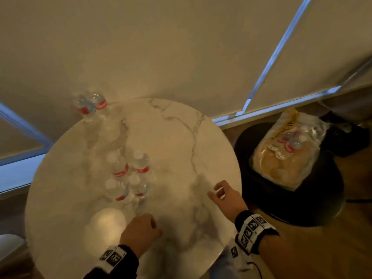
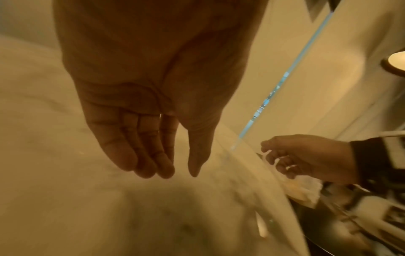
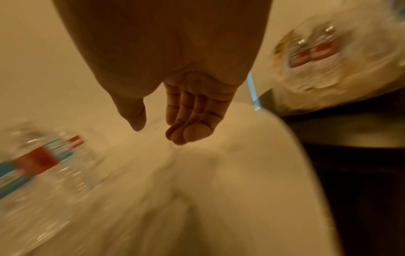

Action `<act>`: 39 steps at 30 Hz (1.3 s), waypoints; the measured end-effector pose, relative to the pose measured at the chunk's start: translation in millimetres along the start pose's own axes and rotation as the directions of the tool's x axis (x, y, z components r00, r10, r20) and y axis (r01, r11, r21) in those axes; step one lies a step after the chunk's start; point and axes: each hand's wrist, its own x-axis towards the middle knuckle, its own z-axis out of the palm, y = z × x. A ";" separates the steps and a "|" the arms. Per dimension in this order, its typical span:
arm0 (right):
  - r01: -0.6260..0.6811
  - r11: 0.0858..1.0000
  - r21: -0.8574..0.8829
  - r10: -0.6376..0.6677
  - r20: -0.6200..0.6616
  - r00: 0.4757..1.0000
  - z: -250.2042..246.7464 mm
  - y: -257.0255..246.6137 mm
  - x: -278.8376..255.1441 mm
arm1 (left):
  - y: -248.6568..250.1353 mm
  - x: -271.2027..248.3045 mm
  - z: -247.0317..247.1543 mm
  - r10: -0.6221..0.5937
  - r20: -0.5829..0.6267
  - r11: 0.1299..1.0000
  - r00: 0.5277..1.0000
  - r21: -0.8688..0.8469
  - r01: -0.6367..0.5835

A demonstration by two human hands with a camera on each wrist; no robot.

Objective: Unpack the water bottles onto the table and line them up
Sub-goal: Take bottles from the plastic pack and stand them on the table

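With my left hand (image 1: 141,231) and right hand (image 1: 225,195) both loose and empty, I judge a careless reach toward the pack (image 1: 285,150) could topple the clustered bottles (image 1: 128,174).

On the round table (image 1: 181,137) four bottles (image 1: 128,178) stand together before me, and two bottles (image 1: 90,105) stand at its far left edge. To the right of the table the opened pack (image 1: 285,150) lies on a stool (image 1: 322,198), with bottles inside.
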 end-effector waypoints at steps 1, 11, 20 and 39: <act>-0.039 0.999 0.021 0.039 -0.039 0.998 -18.4 14.4 4.3 | 23.1 4.4 8.2 0.048 0.027 0.999 0.998 0.022 -0.049; -0.256 0.886 0.388 0.371 -0.261 0.891 -186.1 138.9 123.2 | 315.8 92.0 66.6 0.440 0.029 0.896 0.898 -0.085 -0.436; -0.243 0.828 0.506 0.457 -0.354 0.816 -271.0 184.0 239.2 | 510.5 208.6 97.5 0.525 0.015 0.851 0.851 0.003 -0.525; -0.130 0.942 0.309 0.204 -0.219 0.954 -286.9 181.2 192.3 | 519.2 220.1 93.6 0.624 -0.025 0.779 0.781 -0.060 -0.624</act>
